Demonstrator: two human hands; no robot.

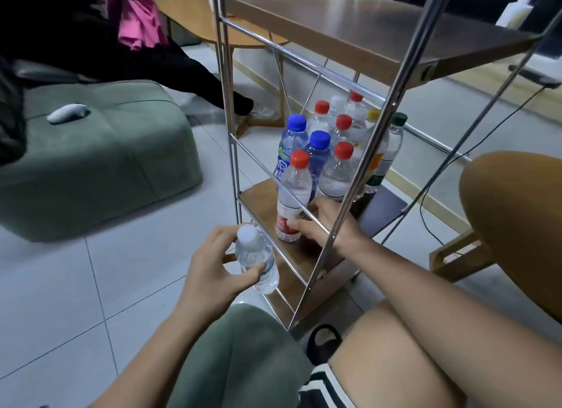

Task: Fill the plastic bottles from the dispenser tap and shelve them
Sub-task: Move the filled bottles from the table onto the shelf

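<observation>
Two bottles, one per hand. My left hand [213,264] has its fingers [252,270] curled round the white-cap bottle [258,255], thumb across its middle. That bottle is near upright, cap up, outside the rack and just in front of the lower shelf [261,201]. My right hand [325,222] is inside the rack, thumb and fingers clamped low on the red-cap bottle [293,191]. It looks to stand upright on the lower shelf, at the front of the other bottles [334,152].

Key relation: bare shelf lies just beyond my left fingers, past the thin rail [258,161]. Left hand is nearer it. My guess is the white-cap bottle goes in upright, beside the red-cap one.
</observation>
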